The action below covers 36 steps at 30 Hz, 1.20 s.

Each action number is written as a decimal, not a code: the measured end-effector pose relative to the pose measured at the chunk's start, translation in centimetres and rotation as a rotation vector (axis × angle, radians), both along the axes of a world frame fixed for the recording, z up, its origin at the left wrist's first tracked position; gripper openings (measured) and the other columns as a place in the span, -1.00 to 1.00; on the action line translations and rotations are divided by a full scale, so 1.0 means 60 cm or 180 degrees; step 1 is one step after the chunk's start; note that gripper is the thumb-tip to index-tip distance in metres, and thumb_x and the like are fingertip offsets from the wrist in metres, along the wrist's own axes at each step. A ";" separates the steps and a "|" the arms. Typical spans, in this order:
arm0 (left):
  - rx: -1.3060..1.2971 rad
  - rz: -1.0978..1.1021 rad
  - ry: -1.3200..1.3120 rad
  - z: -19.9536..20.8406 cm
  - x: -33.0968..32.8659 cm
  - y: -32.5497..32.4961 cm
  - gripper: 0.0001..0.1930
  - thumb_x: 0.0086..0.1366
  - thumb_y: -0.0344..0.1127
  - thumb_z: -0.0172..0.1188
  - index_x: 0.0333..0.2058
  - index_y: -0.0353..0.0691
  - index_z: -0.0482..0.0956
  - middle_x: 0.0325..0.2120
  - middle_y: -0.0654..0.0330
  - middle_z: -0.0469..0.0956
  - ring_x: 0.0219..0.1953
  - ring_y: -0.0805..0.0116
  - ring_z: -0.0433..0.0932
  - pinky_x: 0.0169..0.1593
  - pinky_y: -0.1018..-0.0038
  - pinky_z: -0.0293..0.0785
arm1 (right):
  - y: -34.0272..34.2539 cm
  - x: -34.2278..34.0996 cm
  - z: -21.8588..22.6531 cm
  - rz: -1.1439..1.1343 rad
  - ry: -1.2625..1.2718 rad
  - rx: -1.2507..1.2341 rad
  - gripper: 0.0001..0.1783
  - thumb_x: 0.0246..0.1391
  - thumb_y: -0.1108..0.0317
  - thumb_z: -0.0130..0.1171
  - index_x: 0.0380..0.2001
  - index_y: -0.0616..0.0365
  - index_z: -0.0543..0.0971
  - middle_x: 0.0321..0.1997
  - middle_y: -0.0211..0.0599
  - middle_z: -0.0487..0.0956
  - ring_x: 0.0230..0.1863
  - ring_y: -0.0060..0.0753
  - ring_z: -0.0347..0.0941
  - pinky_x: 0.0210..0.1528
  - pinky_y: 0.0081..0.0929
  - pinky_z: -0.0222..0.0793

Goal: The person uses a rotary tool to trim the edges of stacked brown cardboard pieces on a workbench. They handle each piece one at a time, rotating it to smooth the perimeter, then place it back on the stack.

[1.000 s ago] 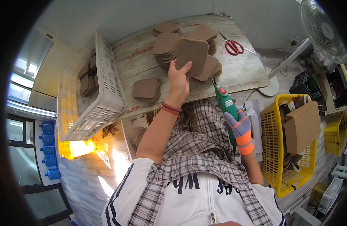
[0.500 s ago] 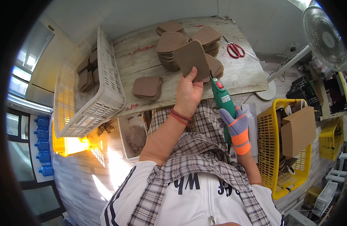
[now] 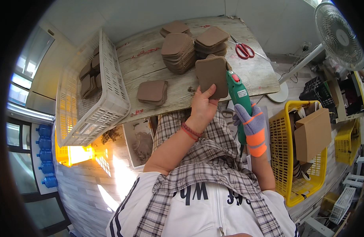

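Observation:
In my bare left hand (image 3: 202, 106) is a flat brown pad (image 3: 211, 76) with rounded corners, gripped at its near edge with the thumb on top. My right hand (image 3: 250, 121), in a grey and orange glove, is wrapped round a green hand-held power tool (image 3: 239, 93) with a red switch. The tool's tip lies along the pad's right edge; whether it touches cannot be made out. Beyond the pad, several stacks of similar brown pads (image 3: 177, 45) stand on the worn wooden table (image 3: 130, 67). A smaller pile (image 3: 152, 91) lies left of my left hand.
Red-handled scissors (image 3: 244, 51) lie at the table's far right. A white crate (image 3: 111, 94) holding pads stands at the left. Yellow baskets (image 3: 280, 154) and a standing fan (image 3: 340, 37) are at the right. Below the table's front edge sits a box of scraps (image 3: 141, 146).
The pad has turned more upright and shifted right and slightly nearer. My right hand and the power tool have moved a little up and right, the tip now beside the pad's upper right edge.

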<state>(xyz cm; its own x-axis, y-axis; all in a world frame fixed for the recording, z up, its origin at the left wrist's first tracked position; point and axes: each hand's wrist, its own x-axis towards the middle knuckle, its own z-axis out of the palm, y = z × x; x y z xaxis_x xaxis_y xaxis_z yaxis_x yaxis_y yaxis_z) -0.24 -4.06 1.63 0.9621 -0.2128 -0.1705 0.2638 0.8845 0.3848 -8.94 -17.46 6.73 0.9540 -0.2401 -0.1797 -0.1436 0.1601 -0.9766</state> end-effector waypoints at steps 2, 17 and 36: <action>0.0140 -0.0044 -0.0020 -0.011 -0.001 0.004 -0.64 0.23 -0.54 0.11 0.01 -0.23 0.33 -0.04 0.14 0.46 0.01 0.25 0.45 0.13 0.27 0.40 | -0.005 0.000 0.003 0.0026 0.0000 0.0020 -0.67 0.02 0.33 0.28 -0.18 0.24 0.47 -0.54 -0.40 0.54 -0.61 -0.68 0.39 -0.58 -0.74 0.28; 0.2310 -0.0734 -0.1061 0.004 0.042 0.161 -0.58 0.14 -0.60 0.17 0.02 -0.36 0.42 -0.14 0.18 0.55 -0.12 0.45 0.52 -0.02 0.53 0.45 | -0.056 -0.031 0.005 0.0786 0.0413 -0.0490 -0.53 -0.03 0.27 0.33 -0.10 0.29 0.46 -0.49 -0.41 0.54 -0.59 -0.72 0.40 -0.56 -0.74 0.32; 0.3790 -0.0768 -0.1432 0.023 0.027 0.212 -0.77 0.05 -0.60 0.22 -0.31 -0.24 0.45 -0.37 0.33 0.51 -0.32 0.60 0.45 -0.22 0.63 0.41 | -0.028 -0.014 -0.005 0.1148 0.0506 -0.0366 -0.53 -0.02 0.24 0.32 -0.11 0.31 0.47 -0.53 -0.45 0.51 -0.59 -0.71 0.37 -0.55 -0.69 0.32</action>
